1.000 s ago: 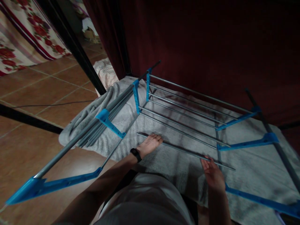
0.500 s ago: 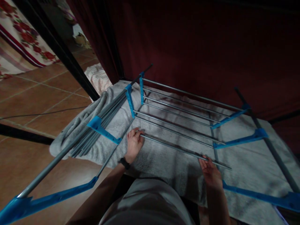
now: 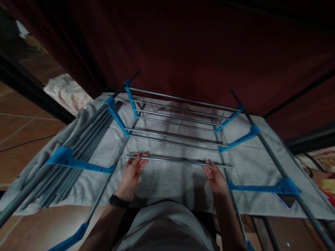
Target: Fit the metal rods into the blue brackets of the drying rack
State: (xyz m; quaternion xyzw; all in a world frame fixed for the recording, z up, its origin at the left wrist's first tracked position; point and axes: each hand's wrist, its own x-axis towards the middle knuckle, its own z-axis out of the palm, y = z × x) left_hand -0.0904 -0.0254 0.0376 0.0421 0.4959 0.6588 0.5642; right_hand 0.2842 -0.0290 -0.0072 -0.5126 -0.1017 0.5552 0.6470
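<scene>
A loose grey metal rod (image 3: pixel 178 160) lies crosswise over a partly built drying rack with blue plastic brackets (image 3: pixel 123 118). My left hand (image 3: pixel 132 174) pinches the rod near its left end, fingers curled under it. My right hand (image 3: pixel 216 176) holds the rod near its right end, next to a blue bracket (image 3: pixel 235 141). Several fixed rods (image 3: pixel 178 118) span the rack's frame beyond the loose one. A black band sits on my left wrist.
A grey towel (image 3: pixel 261 167) covers the floor beneath the rack. A bundle of spare grey rods (image 3: pixel 65 146) lies along the left side. Dark red curtain (image 3: pixel 196 45) hangs right behind. Terracotta tile floor (image 3: pixel 15 139) and a folded pale cloth (image 3: pixel 66 92) are at left.
My view has swung right. My left hand has slid to the rod's left end and gripped it; the rod now lies level across the rack, held at both ends.
</scene>
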